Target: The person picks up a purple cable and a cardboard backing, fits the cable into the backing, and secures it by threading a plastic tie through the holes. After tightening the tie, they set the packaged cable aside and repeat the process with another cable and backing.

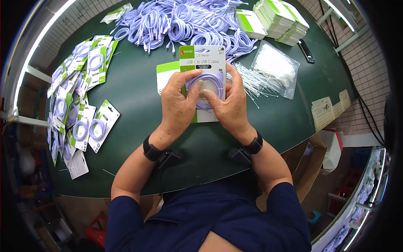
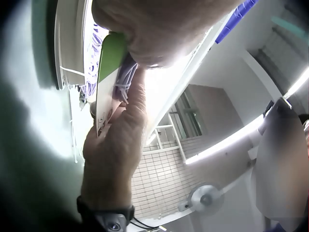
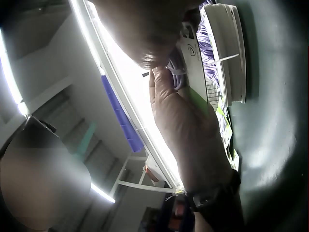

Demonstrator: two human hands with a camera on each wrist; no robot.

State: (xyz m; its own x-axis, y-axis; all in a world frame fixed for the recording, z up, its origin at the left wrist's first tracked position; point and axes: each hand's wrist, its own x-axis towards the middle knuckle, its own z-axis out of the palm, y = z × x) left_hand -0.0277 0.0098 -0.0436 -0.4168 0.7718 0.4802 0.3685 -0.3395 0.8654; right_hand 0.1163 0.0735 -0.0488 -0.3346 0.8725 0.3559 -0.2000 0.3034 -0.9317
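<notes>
A green-and-white "USB-C to USB-C cable" packaging card (image 1: 202, 60) is held up in both hands over the table, with a coiled lilac cable (image 1: 219, 84) against its front. My left hand (image 1: 178, 101) grips the card's left side, thumb pressed on the coil. The right hand (image 1: 232, 107) grips the opposite side, its thumb also on the coil and close to the left thumb. In the left wrist view the card (image 2: 107, 77) stands edge-on between the hands. Fingers behind the card are mostly hidden. A stack of cards (image 1: 166, 77) lies behind the held one.
Loose lilac cables (image 1: 184, 25) heap at the back. Packed cable cards (image 1: 96, 126) pile at left. White cable ties (image 1: 256, 80) lie partly in a clear bag (image 1: 289, 86). Card stacks (image 1: 281, 21) and a black-handled cutter (image 1: 307, 51) are at back right. A paper sheet (image 1: 323, 113) lies at right.
</notes>
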